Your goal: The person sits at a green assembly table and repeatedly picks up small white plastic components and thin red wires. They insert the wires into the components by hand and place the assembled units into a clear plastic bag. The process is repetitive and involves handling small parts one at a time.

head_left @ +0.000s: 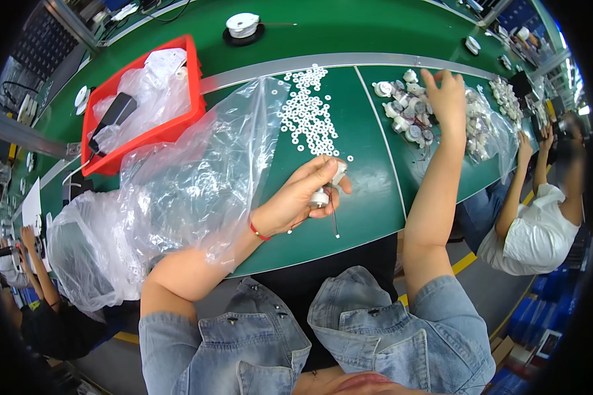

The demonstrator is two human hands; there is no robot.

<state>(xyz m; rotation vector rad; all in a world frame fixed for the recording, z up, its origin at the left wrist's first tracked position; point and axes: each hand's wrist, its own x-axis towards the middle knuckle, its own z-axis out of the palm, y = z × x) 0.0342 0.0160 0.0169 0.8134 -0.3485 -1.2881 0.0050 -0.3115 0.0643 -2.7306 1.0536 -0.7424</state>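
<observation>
My left hand (pixel 310 187) is closed around small white round motors (pixel 319 197) with thin dark wires and a tiny connector dangling below the fingers. Another white piece (pixel 339 172) shows between thumb and fingers. My right hand (pixel 447 99) reaches over a pile of similar white-and-silver motors (pixel 412 108) with wires; its fingers are apart, and nothing shows between them. Just beyond my left hand lie many small white rings (pixel 310 118), scattered on the green tabletop (pixel 369 191).
A large clear plastic bag (pixel 197 164) spreads left of my left forearm. Behind it stands a red bin (pixel 194 85) holding plastic bags and a black adapter (pixel 117 108). A white spool (pixel 242 26) sits beyond the metal rail (pixel 277 69). Co-workers sit at both sides.
</observation>
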